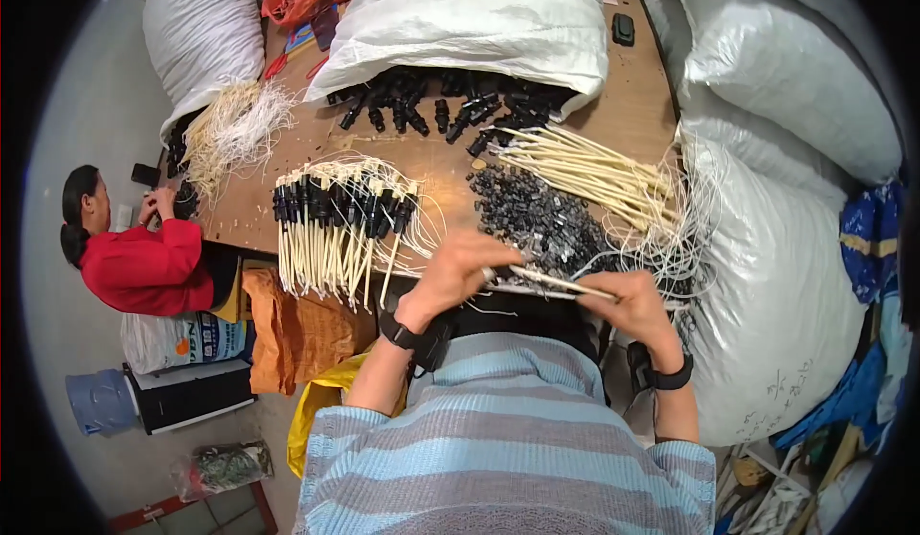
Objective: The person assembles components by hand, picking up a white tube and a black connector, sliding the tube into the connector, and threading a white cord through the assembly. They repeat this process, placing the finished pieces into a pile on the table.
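Over the table's front edge, I hold a thin cream-coloured rod (563,284) slanting between my hands. My left hand (454,271) has its fingers closed at the left end, where something small and pale shows at the fingertips. My right hand (634,307) pinches the right end. Just beyond lies a heap of small black and clear plastic pieces (537,211). Behind it is a bundle of similar cream rods (589,173) with loose white cords at their right ends. Left of my hands, rods with black plastic fittings (331,211) lie in a row, trailing white cords.
A large white sack (470,22) at the back spills black fittings (465,118). More stuffed sacks (767,295) crowd the right. At far left a person in red (144,267) works beside a tangle of pale cords (235,127). An orange sack (297,334) stands below the table.
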Demonstrator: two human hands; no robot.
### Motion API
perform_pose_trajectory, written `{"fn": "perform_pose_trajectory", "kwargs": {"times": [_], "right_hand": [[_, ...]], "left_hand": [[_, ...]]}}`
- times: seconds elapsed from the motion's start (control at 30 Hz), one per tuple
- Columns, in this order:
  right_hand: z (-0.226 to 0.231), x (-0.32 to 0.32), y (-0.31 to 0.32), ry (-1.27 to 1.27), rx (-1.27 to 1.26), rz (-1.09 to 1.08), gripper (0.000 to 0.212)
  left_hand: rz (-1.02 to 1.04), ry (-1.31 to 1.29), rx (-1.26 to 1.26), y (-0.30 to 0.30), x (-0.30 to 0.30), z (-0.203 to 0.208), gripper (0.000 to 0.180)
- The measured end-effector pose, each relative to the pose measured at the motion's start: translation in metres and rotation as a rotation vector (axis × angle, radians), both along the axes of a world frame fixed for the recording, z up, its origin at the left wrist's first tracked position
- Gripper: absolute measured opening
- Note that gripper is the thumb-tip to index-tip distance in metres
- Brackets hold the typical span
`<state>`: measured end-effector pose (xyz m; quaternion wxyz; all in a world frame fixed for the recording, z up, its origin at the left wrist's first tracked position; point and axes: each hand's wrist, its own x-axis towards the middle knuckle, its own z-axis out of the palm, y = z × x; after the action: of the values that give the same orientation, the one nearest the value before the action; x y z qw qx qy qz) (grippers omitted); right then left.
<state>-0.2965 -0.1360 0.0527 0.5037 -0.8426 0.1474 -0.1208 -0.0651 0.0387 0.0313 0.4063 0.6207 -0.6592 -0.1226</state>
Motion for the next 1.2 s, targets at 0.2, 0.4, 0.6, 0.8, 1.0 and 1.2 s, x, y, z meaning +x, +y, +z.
{"fn": "perform_pose_trajectory", "kwargs": {"times": [0.2,0.4,0.6,0.8,1.0,1.2], "right_hand": [[-0.016,0.055,0.018,0.115,-0.565,-0.209,0.019],[0.010,0.041,-0.029,-0.395,0.894,-0.150,0.016],[-0.018,0.103,0.025,0.012,-0.433,0.003,0.021],[-0.014,0.104,0.014,-0.003,-0.358,-0.167,0.019],[-0.023,0.109,0.022,-0.180,-0.372,-0.036,0.018],[-0.022,0.104,0.021,-0.019,-0.384,-0.136,0.006]], "left_hand": [[-0.097,-0.144,0.220,-0.027,-0.032,0.010,0.044],[0.600,0.399,0.421,-0.005,0.031,-0.034,0.016],[0.454,0.801,0.249,-0.041,0.000,-0.018,0.022],[0.593,0.646,0.426,-0.026,0.038,-0.010,0.019],[0.378,0.851,0.346,-0.043,0.015,-0.012,0.024],[0.415,0.431,0.315,-0.033,0.011,-0.016,0.036]]}}
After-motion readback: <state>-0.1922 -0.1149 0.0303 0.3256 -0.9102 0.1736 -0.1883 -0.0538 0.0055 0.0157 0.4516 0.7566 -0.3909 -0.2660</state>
